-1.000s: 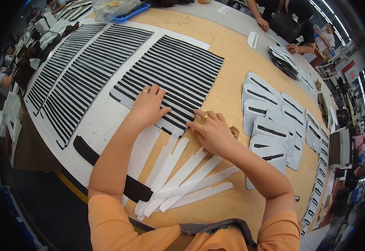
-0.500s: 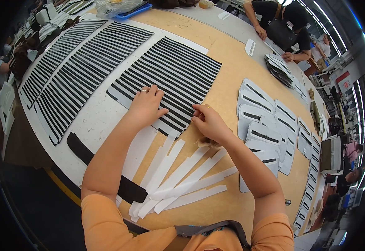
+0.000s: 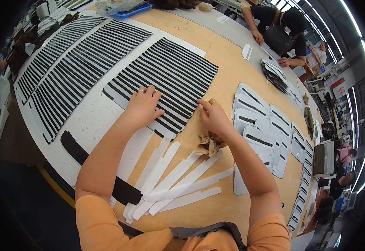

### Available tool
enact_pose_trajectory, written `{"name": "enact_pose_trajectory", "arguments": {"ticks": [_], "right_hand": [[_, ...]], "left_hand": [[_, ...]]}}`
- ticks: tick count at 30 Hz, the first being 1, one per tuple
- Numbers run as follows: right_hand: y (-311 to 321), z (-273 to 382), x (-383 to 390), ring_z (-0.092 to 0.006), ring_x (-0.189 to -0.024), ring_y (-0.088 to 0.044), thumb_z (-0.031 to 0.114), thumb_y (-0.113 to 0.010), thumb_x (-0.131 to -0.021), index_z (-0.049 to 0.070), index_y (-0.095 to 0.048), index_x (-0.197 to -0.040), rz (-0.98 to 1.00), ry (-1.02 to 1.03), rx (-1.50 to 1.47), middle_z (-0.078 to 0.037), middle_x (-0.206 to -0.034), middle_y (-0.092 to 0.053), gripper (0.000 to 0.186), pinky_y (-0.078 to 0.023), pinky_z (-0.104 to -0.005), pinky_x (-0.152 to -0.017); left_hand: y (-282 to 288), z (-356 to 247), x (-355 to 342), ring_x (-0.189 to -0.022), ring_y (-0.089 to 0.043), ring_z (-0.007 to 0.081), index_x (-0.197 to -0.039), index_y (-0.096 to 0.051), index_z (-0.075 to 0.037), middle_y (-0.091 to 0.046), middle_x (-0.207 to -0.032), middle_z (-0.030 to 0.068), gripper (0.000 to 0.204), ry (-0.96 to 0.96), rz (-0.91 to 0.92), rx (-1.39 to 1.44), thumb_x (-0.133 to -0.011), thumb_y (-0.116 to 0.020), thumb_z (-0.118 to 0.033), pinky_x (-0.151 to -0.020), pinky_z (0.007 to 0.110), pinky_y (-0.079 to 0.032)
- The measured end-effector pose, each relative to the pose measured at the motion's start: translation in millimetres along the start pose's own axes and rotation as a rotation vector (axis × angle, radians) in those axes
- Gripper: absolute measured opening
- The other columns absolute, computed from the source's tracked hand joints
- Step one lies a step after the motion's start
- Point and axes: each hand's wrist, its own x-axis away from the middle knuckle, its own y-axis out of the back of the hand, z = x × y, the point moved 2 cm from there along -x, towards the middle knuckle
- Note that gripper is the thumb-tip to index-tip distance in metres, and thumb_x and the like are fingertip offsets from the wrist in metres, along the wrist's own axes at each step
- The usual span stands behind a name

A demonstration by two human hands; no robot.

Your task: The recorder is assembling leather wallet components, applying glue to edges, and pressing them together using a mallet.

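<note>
A light grey sheet with rows of black strips (image 3: 178, 62) lies on the table before me. My left hand (image 3: 142, 106) rests on its near left part, palm down, fingers stretched and thumb apart. At the sheet's right edge, my right hand (image 3: 214, 118) is closed in a pinch at the end of one black strip; its fingertips partly hide the strip end. Crumpled brown paper (image 3: 209, 144) sits just below that hand. Long white paper strips (image 3: 186, 172) fan out between my forearms, partly over a wide black band (image 3: 126, 190).
More striped sheets (image 3: 88, 69) lie to the left. Grey pieces with black slots (image 3: 257, 136) overlap at the right, and a row of smaller ones (image 3: 301, 188) runs along the far right. A blue tray (image 3: 134, 10) stands at the back. Across the table, another person (image 3: 280, 33) works by a stack of pieces (image 3: 274, 74).
My right hand has shifted up along the sheet's right edge, uncovering more of the crumpled brown paper. My left hand keeps its place on the sheet. The whole view has shifted slightly.
</note>
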Motion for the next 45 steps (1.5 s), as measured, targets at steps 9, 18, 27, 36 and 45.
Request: {"name": "enact_pose_trajectory", "arguments": {"ticks": [9, 18, 27, 36, 45], "right_hand": [[9, -13, -13, -0.0302, -0.078, -0.057, 0.008, -0.049, -0.088, 0.004, -0.061, -0.116, -0.059, 0.018, 0.087, -0.018, -0.089, -0.055, 0.031, -0.047, -0.0365, -0.073], [13, -20, -23, -0.0308, -0.080, -0.057, 0.009, -0.048, -0.088, 0.006, -0.060, -0.116, -0.059, 0.013, 0.121, -0.018, -0.091, -0.054, 0.031, -0.047, -0.0378, -0.074], [12, -36, -37, -0.0309, -0.080, -0.056, 0.009, -0.046, -0.089, 0.006, -0.058, -0.118, -0.058, -0.067, 0.171, -0.017, -0.093, -0.053, 0.032, -0.047, -0.0368, -0.075], [19, -34, -44, -0.0323, -0.101, -0.054, 0.003, -0.050, -0.081, 0.008, -0.061, -0.109, -0.128, 0.168, 0.398, -0.014, -0.111, -0.057, 0.031, -0.044, -0.0407, -0.086], [18, -53, -57, -0.0308, -0.104, -0.056, 0.005, -0.048, -0.085, 0.010, -0.060, -0.106, -0.062, 0.006, 0.135, -0.010, -0.114, -0.061, 0.024, -0.044, -0.0415, -0.087]], "left_hand": [[0, -1, 0, -0.115, -0.047, 0.0353, -0.117, -0.051, -0.001, -0.051, -0.114, 0.0148, 0.051, -0.018, -0.049, -0.004, -0.080, -0.070, -0.031, -0.095, 0.041, -0.044], [1, -1, 2, -0.115, -0.047, 0.0344, -0.115, -0.052, -0.001, -0.051, -0.114, 0.0147, 0.049, -0.009, -0.059, 0.008, -0.080, -0.070, -0.031, -0.095, 0.041, -0.044], [2, -3, 1, -0.117, -0.046, 0.0340, -0.115, -0.051, -0.001, -0.051, -0.115, 0.0145, 0.049, -0.008, -0.056, -0.001, -0.080, -0.070, -0.031, -0.095, 0.041, -0.044], [1, -3, 0, -0.118, -0.046, 0.0340, -0.115, -0.051, -0.002, -0.051, -0.115, 0.0142, 0.049, -0.001, -0.042, 0.002, -0.080, -0.070, -0.029, -0.096, 0.041, -0.044], [1, -3, 2, -0.116, -0.047, 0.0341, -0.115, -0.050, -0.002, -0.050, -0.114, 0.0143, 0.049, -0.010, -0.063, -0.001, -0.080, -0.070, -0.030, -0.094, 0.041, -0.044]]}}
